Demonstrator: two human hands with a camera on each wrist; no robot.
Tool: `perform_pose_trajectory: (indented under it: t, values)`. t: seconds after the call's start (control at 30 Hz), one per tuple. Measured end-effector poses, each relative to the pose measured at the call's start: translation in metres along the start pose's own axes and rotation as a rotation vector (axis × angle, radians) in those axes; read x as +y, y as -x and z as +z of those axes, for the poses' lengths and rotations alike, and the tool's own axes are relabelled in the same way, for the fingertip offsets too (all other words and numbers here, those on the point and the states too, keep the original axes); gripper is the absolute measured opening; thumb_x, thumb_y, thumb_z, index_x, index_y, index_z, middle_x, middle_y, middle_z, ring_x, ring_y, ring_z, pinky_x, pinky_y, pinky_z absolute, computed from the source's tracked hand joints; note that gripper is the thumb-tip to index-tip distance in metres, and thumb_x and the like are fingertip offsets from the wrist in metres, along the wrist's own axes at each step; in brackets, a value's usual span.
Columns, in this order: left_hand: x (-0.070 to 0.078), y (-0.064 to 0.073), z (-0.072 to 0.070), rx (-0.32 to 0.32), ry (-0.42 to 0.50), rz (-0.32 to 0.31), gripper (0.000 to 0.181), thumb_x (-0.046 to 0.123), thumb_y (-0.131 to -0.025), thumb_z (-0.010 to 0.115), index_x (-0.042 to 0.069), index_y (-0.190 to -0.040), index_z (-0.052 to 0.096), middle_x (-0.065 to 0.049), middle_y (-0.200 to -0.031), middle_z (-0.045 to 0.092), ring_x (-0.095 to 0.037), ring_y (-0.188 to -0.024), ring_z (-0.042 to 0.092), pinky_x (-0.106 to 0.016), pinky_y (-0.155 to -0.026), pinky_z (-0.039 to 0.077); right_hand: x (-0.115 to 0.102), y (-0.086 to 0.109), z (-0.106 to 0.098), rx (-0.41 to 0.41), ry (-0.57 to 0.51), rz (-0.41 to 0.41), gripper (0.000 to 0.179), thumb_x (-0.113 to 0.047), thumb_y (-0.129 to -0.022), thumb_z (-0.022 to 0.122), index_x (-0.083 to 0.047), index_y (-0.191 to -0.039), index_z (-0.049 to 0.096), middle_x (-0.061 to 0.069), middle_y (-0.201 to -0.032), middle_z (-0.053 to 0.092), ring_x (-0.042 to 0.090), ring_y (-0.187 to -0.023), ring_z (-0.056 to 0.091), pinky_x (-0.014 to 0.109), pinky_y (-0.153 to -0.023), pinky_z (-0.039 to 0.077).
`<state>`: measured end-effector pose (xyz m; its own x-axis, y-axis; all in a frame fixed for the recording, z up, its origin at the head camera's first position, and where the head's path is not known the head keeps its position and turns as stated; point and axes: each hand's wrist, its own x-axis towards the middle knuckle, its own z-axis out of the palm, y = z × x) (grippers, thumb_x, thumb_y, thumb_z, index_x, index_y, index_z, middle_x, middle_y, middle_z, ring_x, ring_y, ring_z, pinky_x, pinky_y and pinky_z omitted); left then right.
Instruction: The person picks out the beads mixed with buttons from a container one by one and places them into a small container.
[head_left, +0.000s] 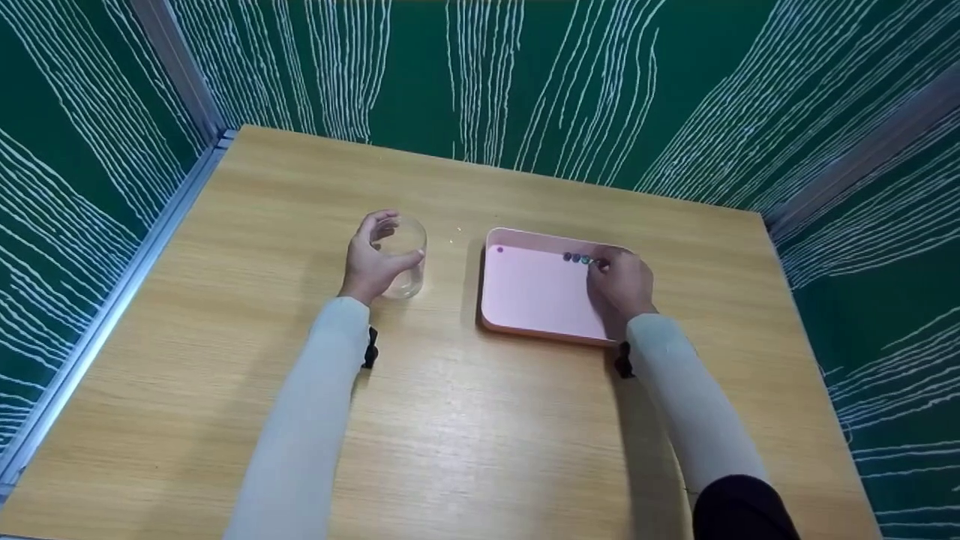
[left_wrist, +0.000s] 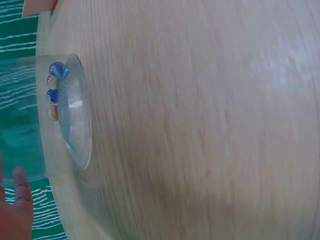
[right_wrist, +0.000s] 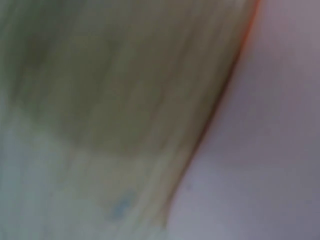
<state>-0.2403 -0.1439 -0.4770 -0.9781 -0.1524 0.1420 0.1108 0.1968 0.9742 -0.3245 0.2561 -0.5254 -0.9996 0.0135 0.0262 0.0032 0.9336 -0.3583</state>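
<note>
My left hand grips a clear cylindrical glass from its left side, thumb across the front. The glass stands upright on the table; several blue and brownish marbles lie at its bottom in the left wrist view. My right hand is over the right end of a shallow pink tray, its fingertips pinching at the end of a short row of dark marbles along the far wall. A single purple marble sits in the tray's far left corner. The right wrist view is blurred and shows the tray's side.
The wooden table carries the glass on the left and the tray on the right. Tiny pale specks lie between them. Green walls with white wavy lines and metal posts surround the table's far side and both ends.
</note>
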Motion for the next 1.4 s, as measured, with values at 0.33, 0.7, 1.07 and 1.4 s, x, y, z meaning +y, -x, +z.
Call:
perform_pose_trajectory:
  t: [0.33, 0.7, 1.07, 1.4]
  values:
    - [-0.002, 0.000, -0.002, 0.000, 0.006, -0.004, 0.067, 0.022, -0.061, 0.079, 0.019, -0.119, 0.045, -0.005, -0.119, 0.051, -0.015, -0.110, 0.046, -0.038, -0.092, 0.032, -0.005, 0.004, -0.001, -0.006, -0.029, 0.040, 0.026, -0.028, -0.085, 0.051, -0.024, -0.108, 0.062, -0.004, -0.106, 0.058, 0.017, -0.092, 0.049, 0.038, -0.088, 0.043]
    - [-0.004, 0.000, -0.001, -0.002, 0.025, 0.007, 0.064, 0.021, -0.061, 0.078, 0.020, -0.117, 0.046, -0.002, -0.117, 0.052, -0.016, -0.110, 0.046, -0.041, -0.092, 0.031, -0.007, 0.013, 0.000, 0.009, -0.152, 0.114, 0.026, -0.031, -0.084, 0.050, -0.029, -0.108, 0.060, -0.007, -0.112, 0.055, 0.015, -0.098, 0.047, 0.039, -0.094, 0.040]
    - [-0.002, 0.000, -0.001, 0.005, 0.015, 0.011, 0.063, 0.021, -0.061, 0.078, 0.021, -0.117, 0.046, 0.001, -0.114, 0.054, -0.015, -0.108, 0.047, -0.037, -0.090, 0.032, -0.014, 0.021, 0.003, 0.014, -0.259, 0.159, 0.021, -0.036, -0.085, 0.050, -0.036, -0.104, 0.060, -0.014, -0.117, 0.048, 0.011, -0.106, 0.043, 0.040, -0.097, 0.037]
    - [-0.001, 0.000, 0.000, -0.001, 0.018, 0.012, 0.067, 0.019, -0.061, 0.078, 0.015, -0.119, 0.045, -0.004, -0.117, 0.052, -0.017, -0.109, 0.047, -0.038, -0.090, 0.032, -0.014, 0.023, 0.004, 0.023, -0.336, 0.205, 0.019, -0.042, -0.085, 0.048, -0.040, -0.102, 0.058, -0.014, -0.116, 0.047, 0.012, -0.107, 0.042, 0.043, -0.097, 0.035]
